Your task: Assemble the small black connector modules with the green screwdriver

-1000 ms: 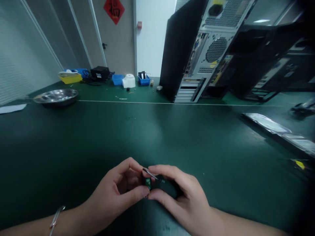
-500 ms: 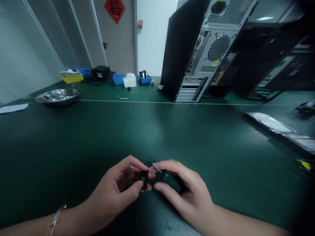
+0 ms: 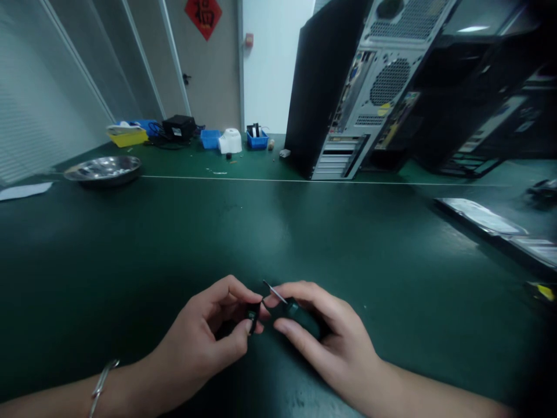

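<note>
Black part [image 3: 252, 314] pinched in left hand [image 3: 204, 342] fingers, desk [image 3: 278, 232] front edge; right hand [image 3: 331, 342] fingers clamp dark piece [image 3: 290, 307]. Blue bin [image 3: 256, 142], far edge: dark items [image 3: 253, 130].

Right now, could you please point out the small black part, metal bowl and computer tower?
small black part [image 3: 252, 314], head view, middle.
metal bowl [image 3: 103, 167], head view, inner surface.
computer tower [image 3: 385, 81], head view, fan grille.

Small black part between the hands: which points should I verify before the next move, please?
1. Left hand pinches the small black part between thumb and forefinger: ok.
2. Right hand grips the dark piece: ok.
3. Thin metal pin stands out above the right fingers: ok.
4. Part and piece touching or apart: cannot tell, too dark.
5. Both hands low over the green mat: ok.
</note>
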A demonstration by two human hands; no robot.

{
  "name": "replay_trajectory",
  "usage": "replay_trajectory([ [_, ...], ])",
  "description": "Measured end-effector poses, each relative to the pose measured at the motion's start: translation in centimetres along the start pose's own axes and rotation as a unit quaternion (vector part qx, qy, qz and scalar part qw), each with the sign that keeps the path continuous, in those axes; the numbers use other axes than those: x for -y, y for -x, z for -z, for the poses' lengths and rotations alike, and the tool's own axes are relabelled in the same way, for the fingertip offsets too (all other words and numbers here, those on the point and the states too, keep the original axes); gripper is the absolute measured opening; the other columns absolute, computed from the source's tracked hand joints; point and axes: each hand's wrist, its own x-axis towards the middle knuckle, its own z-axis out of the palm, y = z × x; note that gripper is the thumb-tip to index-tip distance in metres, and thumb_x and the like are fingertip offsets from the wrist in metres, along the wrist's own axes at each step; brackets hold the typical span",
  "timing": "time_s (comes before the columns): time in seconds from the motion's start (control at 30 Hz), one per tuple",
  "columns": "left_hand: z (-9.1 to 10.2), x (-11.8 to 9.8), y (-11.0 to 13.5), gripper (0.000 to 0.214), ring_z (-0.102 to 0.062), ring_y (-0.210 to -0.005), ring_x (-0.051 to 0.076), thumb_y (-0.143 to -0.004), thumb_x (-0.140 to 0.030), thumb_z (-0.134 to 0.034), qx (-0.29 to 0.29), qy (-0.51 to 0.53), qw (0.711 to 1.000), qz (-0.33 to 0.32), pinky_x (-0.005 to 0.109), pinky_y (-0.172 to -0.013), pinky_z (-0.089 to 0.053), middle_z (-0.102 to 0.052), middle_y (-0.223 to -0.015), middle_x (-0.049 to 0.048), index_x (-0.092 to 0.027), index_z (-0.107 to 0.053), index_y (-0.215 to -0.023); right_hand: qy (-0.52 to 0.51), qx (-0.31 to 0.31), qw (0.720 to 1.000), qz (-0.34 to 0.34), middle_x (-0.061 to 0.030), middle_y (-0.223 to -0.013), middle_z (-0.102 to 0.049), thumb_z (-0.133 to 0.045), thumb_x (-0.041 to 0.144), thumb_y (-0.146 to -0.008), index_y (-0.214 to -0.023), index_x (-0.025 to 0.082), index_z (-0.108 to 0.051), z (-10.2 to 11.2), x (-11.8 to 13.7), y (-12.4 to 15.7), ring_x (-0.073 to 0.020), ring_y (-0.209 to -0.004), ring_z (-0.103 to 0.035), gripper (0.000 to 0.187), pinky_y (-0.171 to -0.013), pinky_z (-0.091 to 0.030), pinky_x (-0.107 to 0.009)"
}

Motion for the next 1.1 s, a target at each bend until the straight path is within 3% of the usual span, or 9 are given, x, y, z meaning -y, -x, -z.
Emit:
replay_trajectory([
  [0.17, 0.0, -0.5, -0.4, 0.013, -0.066, -0.084, 0.016, -0.091, -0.02, -0.059, -0.004, -0.003, 1.0, 0.003, 0.029, -0.079, -0.054, -0.069, -0.095, 0.0033, -0.022, -0.064, -0.103, -0.004, 0.021, 1.0, -0.017, -0.0022, -0.103, -0.073, -0.061, 0.014, -0.092, -0.119, 0.024, -0.06, 0.3, 0.0, -0.2, -0.0133, -0.095, -0.07, 0.029, -0.086, -0.057, -0.022],
  [0.33, 0.8, -0.7, -0.5, 0.023, -0.061, -0.08, 0.014, -0.096, -0.03, -0.051, -0.036, -0.082, 0.996, -0.01, 0.027, -0.076, -0.052, -0.064, -0.105, 0.0046, -0.025, -0.07, -0.109, 0.009, 0.029, 0.999, -0.023, -0.0034, -0.104, -0.073, -0.06, 0.014, -0.093, -0.125, 0.025, -0.06, 0.8, -0.3, -0.4, -0.0141, -0.096, -0.07, 0.034, -0.087, -0.056, -0.025],
  [0.47, 1.1, -0.7, -0.4, 0.027, -0.061, -0.094, 0.018, -0.095, -0.033, -0.055, -0.065, -0.138, 0.988, -0.024, 0.028, -0.084, -0.053, -0.061, -0.114, 0.0041, -0.03, -0.07, -0.117, 0.01, 0.066, 0.997, -0.027, -0.0045, -0.1, -0.073, -0.06, 0.014, -0.092, -0.123, 0.026, -0.065, 1.1, -0.5, -0.5, -0.0152, -0.09, -0.069, 0.034, -0.081, -0.056, -0.027],
  [0.63, 1.2, -0.7, -0.4, 0.028, -0.062, -0.105, 0.021, -0.094, -0.032, -0.058, -0.052, -0.159, 0.986, -0.024, 0.03, -0.093, -0.052, -0.067, -0.115, 0.0044, -0.03, -0.067, -0.121, -0.014, 0.094, 0.995, -0.038, -0.0072, -0.1, -0.073, -0.06, 0.015, -0.093, -0.122, 0.024, -0.068, 1.1, -0.4, -0.8, -0.0165, -0.088, -0.069, 0.032, -0.078, -0.056, -0.029],
  [0.77, 1.3, -0.7, -0.4, 0.022, -0.065, -0.102, 0.022, -0.094, -0.032, -0.058, -0.045, -0.172, 0.984, -0.015, 0.028, -0.087, -0.053, -0.071, -0.108, 0.0045, -0.026, -0.068, -0.112, -0.024, 0.103, 0.993, -0.044, -0.0072, -0.097, -0.074, -0.06, 0.016, -0.093, -0.121, 0.024, -0.069, 1.2, -0.3, -0.8, -0.0163, -0.085, -0.07, 0.031, -0.075, -0.056, -0.028],
  [0.97, 1.4, -1.2, -0.5, 0.019, -0.065, -0.104, 0.021, -0.093, -0.026, -0.059, -0.044, -0.237, 0.967, -0.081, 0.028, -0.091, -0.051, -0.071, -0.111, 0.0036, -0.027, -0.07, -0.108, -0.031, 0.102, 0.993, -0.049, -0.0053, -0.096, -0.074, -0.062, 0.015, -0.092, -0.121, 0.025, -0.07, 1.3, -0.2, -0.9, -0.0145, -0.084, -0.07, 0.031, -0.075, -0.055, -0.025],
  [1.1, 1.4, -1.3, -0.5, 0.018, -0.067, -0.1, 0.021, -0.09, -0.024, -0.064, -0.042, -0.242, 0.965, -0.091, 0.027, -0.088, -0.052, -0.073, -0.107, 0.0035, -0.026, -0.072, -0.106, -0.052, 0.102, 0.992, -0.055, -0.0061, -0.096, -0.075, -0.062, 0.017, -0.092, -0.118, 0.023, -0.071, 1.3, -0.1, -0.9, -0.0154, -0.084, -0.071, 0.028, -0.074, -0.056, -0.026],
])
